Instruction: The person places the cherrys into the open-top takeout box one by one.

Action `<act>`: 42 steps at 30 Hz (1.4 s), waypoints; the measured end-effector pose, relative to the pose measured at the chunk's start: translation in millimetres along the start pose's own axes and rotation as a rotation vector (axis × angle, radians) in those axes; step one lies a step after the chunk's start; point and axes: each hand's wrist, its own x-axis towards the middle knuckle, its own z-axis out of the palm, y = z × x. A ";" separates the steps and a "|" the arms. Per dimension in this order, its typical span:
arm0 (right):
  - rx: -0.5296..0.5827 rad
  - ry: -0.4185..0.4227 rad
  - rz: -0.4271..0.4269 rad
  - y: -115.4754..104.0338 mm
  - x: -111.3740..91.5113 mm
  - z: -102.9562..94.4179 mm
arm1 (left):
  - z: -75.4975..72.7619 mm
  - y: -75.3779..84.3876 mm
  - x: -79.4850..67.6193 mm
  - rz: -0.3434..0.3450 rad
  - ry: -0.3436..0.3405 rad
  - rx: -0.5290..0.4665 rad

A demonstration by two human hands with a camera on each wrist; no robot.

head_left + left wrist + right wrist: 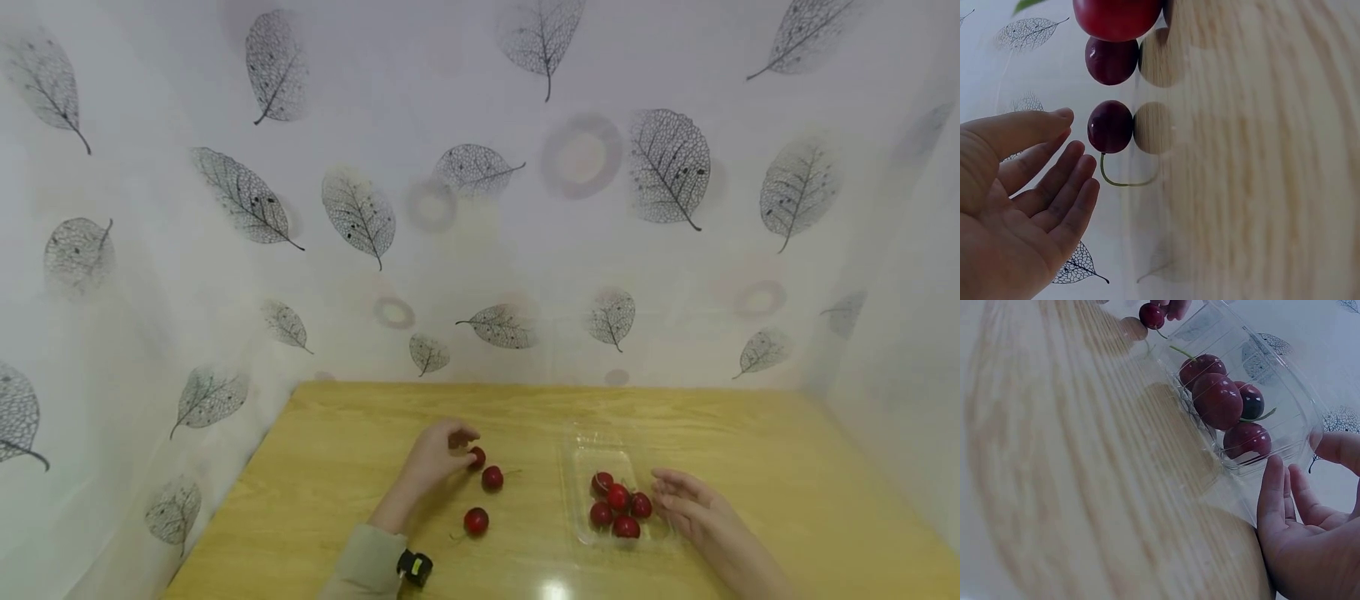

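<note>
My left hand (437, 456) reaches in beside a dark red cherry (477, 457), the farthest of three loose on the table. The left wrist view has this cherry (1110, 127) with its curved stem just off the fingertips, which look apart from it. Closer to me lie a second cherry (492, 477) and a third cherry (476, 522). My right hand (697, 510) is at the right side of a clear plastic box (581, 533), fingers fairly straight, fingertips (1274, 464) by its wall; contact is hard to tell. Several cherries (1217, 401) are inside the box.
The wooden table (360, 417) is light and glossy. Behind it and at the sides stands a pale wall covering (480, 250) printed with leaves. A black wrist device (415, 567) sits at my left sleeve (372, 557).
</note>
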 end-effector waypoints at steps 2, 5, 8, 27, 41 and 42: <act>0.035 -0.013 -0.026 0.7 0.0 -0.7 | -0.2 -1.4 0.7 0.015 -0.003 0.003; 0.089 -0.048 -0.073 2.3 -0.2 -1.4 | -0.4 -2.8 0.7 0.017 -0.013 0.007; 0.118 -0.062 -0.098 2.7 -0.2 -1.2 | -0.1 -3.9 0.9 0.019 -0.024 0.009; 0.072 -0.049 -0.036 -1.3 -1.5 -0.4 | 0.1 -4.4 0.0 -0.029 -0.103 0.058; 0.109 -0.073 -0.041 0.2 0.4 -3.5 | 1.2 -4.9 -1.7 -0.052 -0.133 0.101; 0.107 -0.070 -0.038 0.3 0.4 -3.5 | 1.2 -4.9 -1.7 -0.050 -0.133 0.101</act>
